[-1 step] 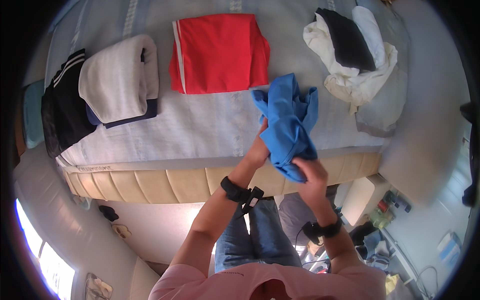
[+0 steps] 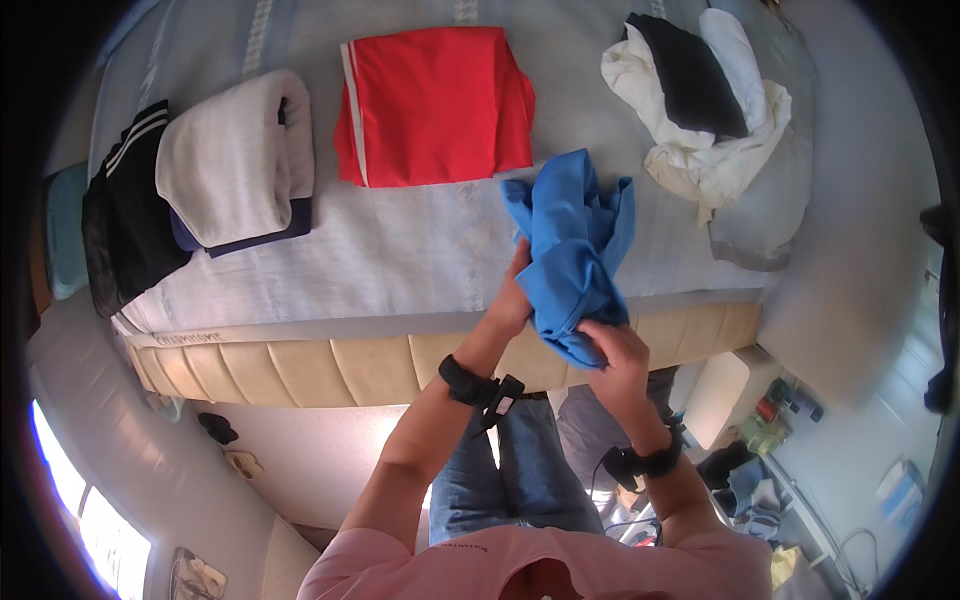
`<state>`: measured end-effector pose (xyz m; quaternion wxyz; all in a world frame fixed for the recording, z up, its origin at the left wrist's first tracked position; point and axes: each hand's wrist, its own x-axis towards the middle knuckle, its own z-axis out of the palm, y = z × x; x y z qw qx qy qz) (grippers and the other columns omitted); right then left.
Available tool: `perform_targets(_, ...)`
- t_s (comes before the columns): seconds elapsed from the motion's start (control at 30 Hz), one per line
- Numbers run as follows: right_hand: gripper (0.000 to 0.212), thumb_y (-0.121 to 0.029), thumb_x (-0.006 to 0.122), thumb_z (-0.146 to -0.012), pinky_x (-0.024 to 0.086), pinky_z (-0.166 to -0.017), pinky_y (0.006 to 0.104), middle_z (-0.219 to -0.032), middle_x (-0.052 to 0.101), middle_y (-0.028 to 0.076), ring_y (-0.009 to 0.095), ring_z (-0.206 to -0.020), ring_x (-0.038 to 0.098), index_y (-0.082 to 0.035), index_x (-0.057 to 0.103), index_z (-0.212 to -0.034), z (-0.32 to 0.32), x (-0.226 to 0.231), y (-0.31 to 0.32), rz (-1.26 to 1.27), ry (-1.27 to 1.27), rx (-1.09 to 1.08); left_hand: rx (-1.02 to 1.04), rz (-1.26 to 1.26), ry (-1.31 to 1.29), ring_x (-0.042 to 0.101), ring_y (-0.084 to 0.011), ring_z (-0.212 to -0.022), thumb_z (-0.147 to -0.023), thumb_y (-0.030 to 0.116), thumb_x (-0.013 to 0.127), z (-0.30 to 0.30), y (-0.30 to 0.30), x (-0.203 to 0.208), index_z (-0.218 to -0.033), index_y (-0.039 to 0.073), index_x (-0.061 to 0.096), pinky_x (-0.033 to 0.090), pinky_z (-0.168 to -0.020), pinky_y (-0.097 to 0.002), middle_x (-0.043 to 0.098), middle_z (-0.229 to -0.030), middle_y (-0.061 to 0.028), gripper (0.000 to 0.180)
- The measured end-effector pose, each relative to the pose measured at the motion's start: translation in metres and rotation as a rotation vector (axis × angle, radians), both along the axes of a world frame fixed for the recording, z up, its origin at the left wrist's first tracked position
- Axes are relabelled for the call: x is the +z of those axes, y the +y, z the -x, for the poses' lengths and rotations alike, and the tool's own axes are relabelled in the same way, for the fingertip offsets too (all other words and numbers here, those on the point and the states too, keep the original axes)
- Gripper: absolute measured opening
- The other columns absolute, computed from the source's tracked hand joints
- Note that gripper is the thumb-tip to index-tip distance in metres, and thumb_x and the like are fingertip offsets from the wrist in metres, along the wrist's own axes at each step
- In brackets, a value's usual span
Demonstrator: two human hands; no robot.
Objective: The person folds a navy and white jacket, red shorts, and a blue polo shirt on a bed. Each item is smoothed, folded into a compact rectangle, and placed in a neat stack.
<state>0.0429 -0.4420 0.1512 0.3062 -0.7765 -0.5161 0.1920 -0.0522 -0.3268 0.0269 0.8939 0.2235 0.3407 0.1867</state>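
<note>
A crumpled blue garment (image 2: 572, 235) hangs over the near edge of the bed, its far end lying on the bedding. My left hand (image 2: 512, 290) is at its left side, with the fingers hidden under the cloth. At the lower right end, my right hand (image 2: 618, 358) is closed on the fabric, thumb on top. Just beyond, a red garment (image 2: 430, 110) with a white stripe lies folded flat.
Left on the bed (image 2: 400, 270) are a folded light grey garment (image 2: 225, 160) over dark blue cloth and a black striped garment (image 2: 140, 215). A loose pile of white clothes (image 2: 720, 170) with black cloth (image 2: 690, 80) sits right. A padded beige bed edge (image 2: 370, 368) runs before me.
Almost nothing differs. My right hand and the near end of the blue garment have shifted very slightly toward me and left.
</note>
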Motion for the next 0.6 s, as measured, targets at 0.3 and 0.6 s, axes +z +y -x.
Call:
perform_targets(0.3, 0.040, 0.010, 0.064, -0.067, 0.048, -0.063, 0.0406, -0.079, 0.064, 0.011, 0.032, -0.070, 0.060, -0.009, 0.070, -0.101, -0.023, 0.048, -0.037, 0.174, 0.029, -0.092, 0.138, -0.160, 0.380, 0.067, -0.0146, -0.089, -0.088, 0.019, 0.080, 0.030, -0.013, 0.044, -0.112, -0.008, 0.066, 0.055, -0.083, -0.0295, 0.073, -0.101, -0.0092, 0.039)
perform_targets(0.6, 0.022, 0.003, 0.068, -0.076, 0.048, -0.064, 0.0368, -0.085, 0.067, 0.012, 0.033, -0.075, 0.062, -0.007, 0.067, -0.096, -0.031, 0.217, 0.010, -0.248, -0.107, 0.154, 0.261, -0.510, 0.466, 0.055, -0.0073, -0.051, -0.093, 0.022, 0.075, 0.101, 0.044, 0.239, -0.087, 0.000, 0.063, 0.045, -0.043, -0.0243, 0.064, -0.068, -0.0024, 0.025)
